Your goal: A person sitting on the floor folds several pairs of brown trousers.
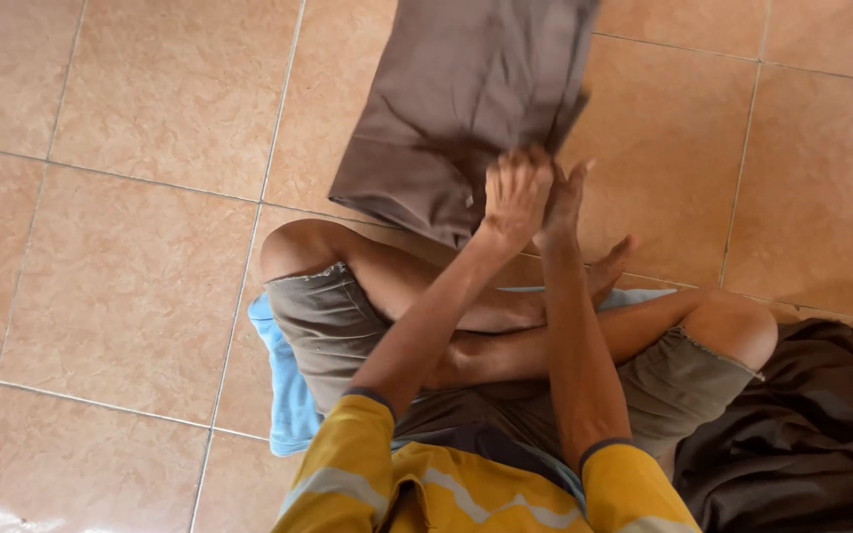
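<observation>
both hands, left hand (513,192) and right hand (563,202), fingers clamped together on the brown cloth's (456,109) near edge, pinning its fold flat to the tiled floor (130,247).

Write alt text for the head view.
Both hands, left hand and right hand, press together on a folded brown cloth lying on an orange tiled floor. The person sits cross-legged on a blue mat; dark fabric is heaped at the right.

Folded cloth (456,109) lies on the tiled floor (130,247) at twelve o'clock, ahead of the crossed legs (505,316). Both hands, left hand (515,192) and right hand (565,202), touch its near edge. Cloth heap (812,424) lies at four o'clock. Mat (288,395) lies beneath the person.
</observation>
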